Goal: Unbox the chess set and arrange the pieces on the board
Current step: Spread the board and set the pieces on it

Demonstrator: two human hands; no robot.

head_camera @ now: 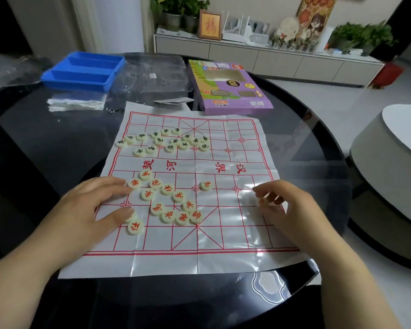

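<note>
Chess board, a thin white creased sheet printed with red lines (223, 162), lies spread on a round table of dark glass (45, 143). Behind the table I see a long pale sideboard (247, 53) with potted plants and a framed picture. At the right a round grey stool (377, 186) stands on the light floor. On the far part of the table are a blue plastic tray (83, 70) with long compartments, a clear plastic bag (152, 74) and a purple cardboard box (230, 86). The box lies just beyond the far edge of the board.

The near edge of the board comes close to the near rim of the table. The right half of the board is mostly bare, and so are the nearest rows. Cream round pieces with black letters (170, 141) lie in a loose group on the far left part, one of them over the left edge. Cream round pieces with red letters (169, 200) lie in a group on the near left part. One single red-lettered piece (206, 185) lies apart near the middle.

The left hand (88, 210) lies flat on the left edge of the board with straight fingers. Its fingertips touch one piece of the red group and its thumb rests on another. The right hand (285, 205) has curled fingers and pinches one cream disc with a red mark (263, 201) over the right side of the board.
</note>
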